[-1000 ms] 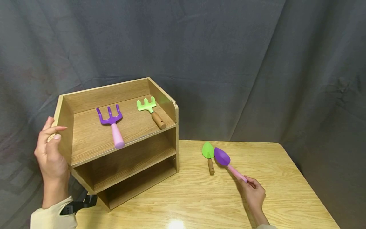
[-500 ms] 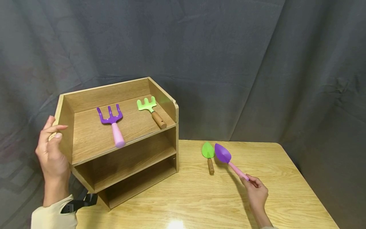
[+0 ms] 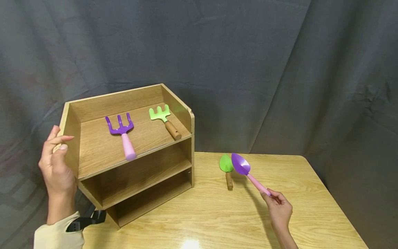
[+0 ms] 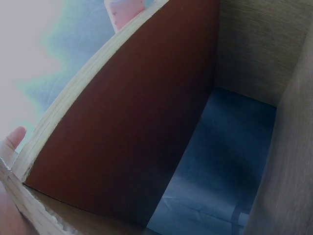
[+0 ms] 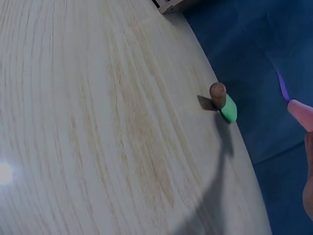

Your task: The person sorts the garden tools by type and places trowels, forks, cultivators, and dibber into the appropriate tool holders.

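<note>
My left hand (image 3: 59,169) grips the left side panel of a small wooden shelf unit (image 3: 175,105), its thumb and a finger across the panel's front edge. My right hand (image 3: 280,209) pinches the pink handle (image 3: 258,184) of a purple trowel (image 3: 240,164) near its end. The trowel's blade is raised over the table, pointing away and left. Just left of that blade lies a green trowel (image 3: 226,164) with a brown handle, partly overlapped in the head view. On the shelf's top board lie a purple hand fork (image 3: 128,147) and a green hand rake (image 3: 171,130).
Two lower compartments of the shelf open toward the front. The shelf stands on the left part of a light wooden table (image 3: 192,214). A dark grey curtain (image 3: 236,76) hangs behind and at both sides. A black strap (image 3: 84,223) is around the left wrist.
The right hand has lifted the purple trowel from beside the green one, raising its blade, which then shifted slightly left. The left hand and shelf have barely moved.
</note>
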### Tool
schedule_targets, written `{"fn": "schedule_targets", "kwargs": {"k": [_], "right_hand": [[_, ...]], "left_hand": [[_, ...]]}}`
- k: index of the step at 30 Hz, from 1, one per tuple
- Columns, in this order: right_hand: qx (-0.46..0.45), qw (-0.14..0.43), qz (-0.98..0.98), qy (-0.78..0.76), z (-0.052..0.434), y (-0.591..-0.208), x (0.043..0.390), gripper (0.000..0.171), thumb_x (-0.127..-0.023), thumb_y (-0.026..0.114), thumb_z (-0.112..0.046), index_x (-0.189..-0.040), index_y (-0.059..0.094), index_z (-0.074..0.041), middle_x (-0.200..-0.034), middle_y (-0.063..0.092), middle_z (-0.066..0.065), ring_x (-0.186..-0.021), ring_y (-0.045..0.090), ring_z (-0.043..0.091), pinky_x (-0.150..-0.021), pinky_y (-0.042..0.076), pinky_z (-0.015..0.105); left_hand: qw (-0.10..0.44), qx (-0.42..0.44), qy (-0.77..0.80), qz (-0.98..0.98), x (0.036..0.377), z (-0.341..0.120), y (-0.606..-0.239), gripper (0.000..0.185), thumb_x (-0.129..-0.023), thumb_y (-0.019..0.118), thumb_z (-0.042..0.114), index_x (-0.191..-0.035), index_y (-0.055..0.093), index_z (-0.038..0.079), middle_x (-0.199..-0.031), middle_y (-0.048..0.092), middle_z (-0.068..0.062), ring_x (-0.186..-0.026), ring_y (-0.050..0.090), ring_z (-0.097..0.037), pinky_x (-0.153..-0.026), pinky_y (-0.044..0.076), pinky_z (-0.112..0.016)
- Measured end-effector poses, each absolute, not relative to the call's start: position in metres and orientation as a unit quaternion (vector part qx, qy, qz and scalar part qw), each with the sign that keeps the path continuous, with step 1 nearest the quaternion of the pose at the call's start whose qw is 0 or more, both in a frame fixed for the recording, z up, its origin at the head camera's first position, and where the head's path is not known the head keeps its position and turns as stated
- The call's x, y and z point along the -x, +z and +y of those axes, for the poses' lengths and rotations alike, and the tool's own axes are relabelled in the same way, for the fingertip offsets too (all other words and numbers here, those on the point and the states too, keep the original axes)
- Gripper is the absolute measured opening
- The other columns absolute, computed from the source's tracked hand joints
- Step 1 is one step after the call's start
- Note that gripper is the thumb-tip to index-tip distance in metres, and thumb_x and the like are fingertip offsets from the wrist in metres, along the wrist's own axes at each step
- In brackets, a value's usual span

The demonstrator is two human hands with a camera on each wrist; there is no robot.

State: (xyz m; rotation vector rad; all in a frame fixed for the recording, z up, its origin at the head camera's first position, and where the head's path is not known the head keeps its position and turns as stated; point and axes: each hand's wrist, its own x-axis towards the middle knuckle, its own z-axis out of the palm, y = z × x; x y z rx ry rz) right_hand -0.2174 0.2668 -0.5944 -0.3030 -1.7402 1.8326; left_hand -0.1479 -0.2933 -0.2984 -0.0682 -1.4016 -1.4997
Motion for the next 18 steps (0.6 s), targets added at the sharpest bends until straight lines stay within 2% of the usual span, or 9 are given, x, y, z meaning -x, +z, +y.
{"fn": "schedule_targets", "kwargs": {"k": [3, 6, 10, 18], "right_hand": [[0.087, 0.294, -0.639, 0.706, 0.266, -0.592, 0.215, 0.029, -0.071, 0.086, -0.008, -0.095, 0.073, 0.002, -0.084, 0.071, 0.008, -0.067, 0.068, 0.011, -0.056, 0.049, 0.016], [0.073, 0.288, -0.632, 0.716, 0.250, -0.557, 0.198, 0.022, -0.073, 0.082, 0.000, -0.093, 0.072, 0.004, -0.082, 0.071, 0.005, -0.066, 0.067, 0.008, -0.056, 0.049, 0.015], [0.105, 0.278, -0.630, 0.718, 0.231, -0.519, 0.180, 0.020, -0.073, 0.080, 0.004, -0.090, 0.070, 0.007, -0.078, 0.070, 0.002, -0.064, 0.065, 0.006, -0.056, 0.048, 0.014], [0.073, 0.297, -0.616, 0.726, 0.226, -0.515, 0.172, 0.018, -0.074, 0.079, 0.005, -0.090, 0.071, 0.006, -0.082, 0.070, 0.005, -0.068, 0.066, 0.007, -0.061, 0.050, 0.016]], "left_hand": [[0.518, 0.030, -0.627, -0.582, 0.148, -0.293, -0.298, 0.029, -0.088, 0.043, 0.001, -0.098, 0.068, -0.010, -0.142, 0.047, -0.018, -0.133, 0.037, -0.025, -0.107, 0.016, -0.025], [0.519, 0.030, -0.626, -0.581, 0.148, -0.293, -0.299, 0.029, -0.088, 0.043, 0.001, -0.098, 0.068, -0.010, -0.142, 0.047, -0.018, -0.133, 0.037, -0.026, -0.107, 0.016, -0.025], [0.519, 0.030, -0.625, -0.582, 0.148, -0.294, -0.299, 0.029, -0.088, 0.043, 0.001, -0.098, 0.068, -0.009, -0.142, 0.047, -0.018, -0.132, 0.038, -0.026, -0.107, 0.016, -0.025], [0.521, 0.027, -0.617, -0.589, 0.148, -0.294, -0.299, 0.029, -0.087, 0.043, 0.002, -0.098, 0.068, -0.009, -0.142, 0.047, -0.019, -0.132, 0.038, -0.026, -0.108, 0.016, -0.027]]}}
